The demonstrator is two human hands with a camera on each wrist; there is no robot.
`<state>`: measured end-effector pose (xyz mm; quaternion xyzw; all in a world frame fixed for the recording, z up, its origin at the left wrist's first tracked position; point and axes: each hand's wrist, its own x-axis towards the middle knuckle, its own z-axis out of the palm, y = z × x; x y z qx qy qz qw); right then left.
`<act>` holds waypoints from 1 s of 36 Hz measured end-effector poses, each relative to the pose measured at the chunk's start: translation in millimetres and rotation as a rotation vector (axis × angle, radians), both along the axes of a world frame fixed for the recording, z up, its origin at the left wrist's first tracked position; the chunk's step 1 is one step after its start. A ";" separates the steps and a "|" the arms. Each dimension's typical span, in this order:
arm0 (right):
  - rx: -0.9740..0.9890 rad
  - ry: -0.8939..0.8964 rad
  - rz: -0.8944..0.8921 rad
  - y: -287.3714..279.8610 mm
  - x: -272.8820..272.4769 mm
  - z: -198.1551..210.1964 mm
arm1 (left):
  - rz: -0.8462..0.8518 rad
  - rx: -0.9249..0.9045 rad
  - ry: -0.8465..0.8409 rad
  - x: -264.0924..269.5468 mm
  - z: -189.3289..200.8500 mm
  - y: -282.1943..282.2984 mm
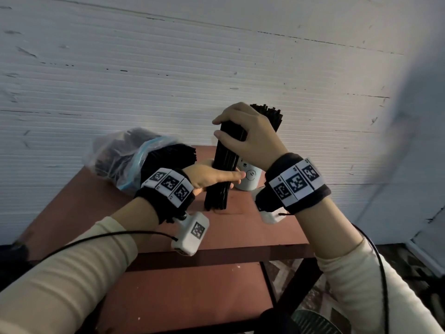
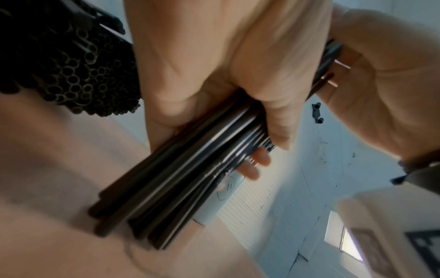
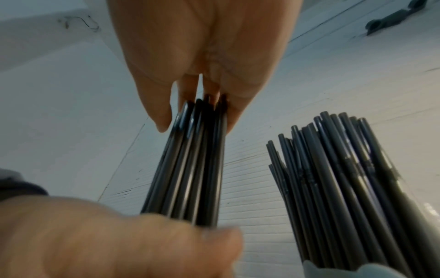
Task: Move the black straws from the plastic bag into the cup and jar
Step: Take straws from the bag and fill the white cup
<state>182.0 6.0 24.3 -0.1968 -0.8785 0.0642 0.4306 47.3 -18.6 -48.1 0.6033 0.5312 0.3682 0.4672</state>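
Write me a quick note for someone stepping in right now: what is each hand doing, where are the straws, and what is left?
Left hand: grips the lower part of an upright bundle of black straws, whose bottom ends rest on the red table.
Right hand: fingers curled round the bundle's top.
White cup: behind the bundle, already holds a bunch of straws.
Plastic bag: lies at the table's left, many straws still inside.
Jar: not visible in any view.
Done: one batch in the cup.
Left: place the held bundle, then empty the bag.
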 end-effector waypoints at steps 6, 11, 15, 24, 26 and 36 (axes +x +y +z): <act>0.057 -0.009 -0.090 -6.9 13.4 1.5 | 0.030 0.147 -0.026 3.6 -0.8 -2.7; -0.089 0.063 -0.161 -13.1 34.8 7.6 | -0.052 0.269 -0.049 9.4 15.7 -10.6; -0.350 -0.103 -0.094 -7.0 43.4 11.3 | -0.232 0.248 0.104 18.4 29.9 -17.4; -0.383 -0.170 0.020 -3.1 40.0 5.2 | -0.236 0.233 0.069 35.1 30.4 -10.8; -0.370 -0.082 0.011 -1.1 44.8 15.6 | -0.153 0.266 0.012 35.7 29.8 -3.5; -0.293 0.218 -0.131 39.0 65.1 65.7 | 0.287 0.237 0.089 33.6 18.4 49.1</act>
